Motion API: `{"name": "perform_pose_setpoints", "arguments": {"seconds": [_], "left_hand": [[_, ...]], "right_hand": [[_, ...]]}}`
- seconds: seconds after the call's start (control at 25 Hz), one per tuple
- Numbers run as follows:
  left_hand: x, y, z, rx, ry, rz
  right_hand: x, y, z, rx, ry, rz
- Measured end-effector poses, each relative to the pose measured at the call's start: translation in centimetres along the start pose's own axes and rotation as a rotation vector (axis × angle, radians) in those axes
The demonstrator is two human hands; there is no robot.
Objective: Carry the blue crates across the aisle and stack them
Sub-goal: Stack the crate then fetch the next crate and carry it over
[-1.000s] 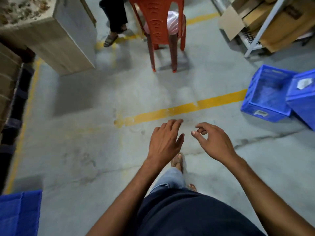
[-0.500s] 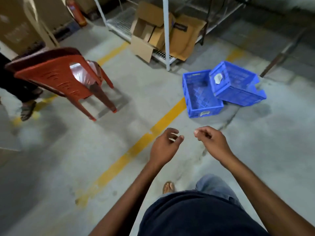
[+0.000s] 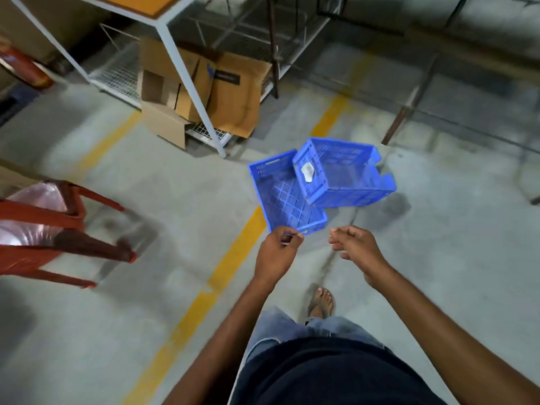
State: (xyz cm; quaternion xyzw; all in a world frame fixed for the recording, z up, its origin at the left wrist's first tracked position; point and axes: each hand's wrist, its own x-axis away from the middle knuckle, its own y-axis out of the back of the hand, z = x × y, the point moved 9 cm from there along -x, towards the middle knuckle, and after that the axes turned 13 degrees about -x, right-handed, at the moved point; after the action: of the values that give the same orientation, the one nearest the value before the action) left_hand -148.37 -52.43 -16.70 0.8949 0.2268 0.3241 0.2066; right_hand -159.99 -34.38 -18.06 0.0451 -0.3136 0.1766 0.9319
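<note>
Where the concrete floor (image 3: 117,331) spreads grey and mottled, a red moulded-plastic chair (image 3: 58,226) stands at nine o'clock, blurred and cut off by the left edge. At eleven o'clock, a white tubular-steel rack (image 3: 187,92) with a wire-mesh shelf holds creased cardboard boxes (image 3: 233,92); its top runs out of view. A worn yellow stripe (image 3: 201,299) runs from six toward one o'clock. The left hand (image 3: 276,254), fingers loosely curled and grasping nothing, overlaps the near corner of the flat crate (image 3: 280,197); whether it touches cannot be told. This crate lies on the floor just past centre, and the tilted crate (image 3: 344,173), bearing a white label, leans across its three-o'clock side and hides part of it. Both are rigid blue lattice-walled plastic. The right hand (image 3: 355,247), at six o'clock of the tilted crate, is half curled and holds nothing.
</note>
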Motion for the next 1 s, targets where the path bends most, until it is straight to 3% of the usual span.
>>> {"name": "perform_pose_setpoints", "arguments": {"seconds": [0.2, 0.48, 0.72, 0.88, 1.0], "left_hand": [[-10.7, -3.2, -6.1, -0.024, 0.023, 0.059], [-30.5, -11.7, -9.3, -0.13, 0.069, 0.178], [-44.3, -19.1, -8.4, -0.248, 0.16, 0.174], [-53.0, -24.7, -5.3, -0.355, 0.173, 0.082], [-57.1, -28.6, -2.9, -0.274, 0.249, 0.03]], "right_hand": [[-11.2, 2.5, 5.3, 0.034, -0.036, -0.053], [-29.3, 6.3, 4.3, 0.113, -0.158, -0.159], [-45.9, 10.2, -4.8, 0.178, -0.351, -0.288], [-53.8, 12.8, -11.3, -0.048, -0.535, -0.531], [-59.5, 13.6, -14.7, -0.182, -0.566, -0.55]]}}
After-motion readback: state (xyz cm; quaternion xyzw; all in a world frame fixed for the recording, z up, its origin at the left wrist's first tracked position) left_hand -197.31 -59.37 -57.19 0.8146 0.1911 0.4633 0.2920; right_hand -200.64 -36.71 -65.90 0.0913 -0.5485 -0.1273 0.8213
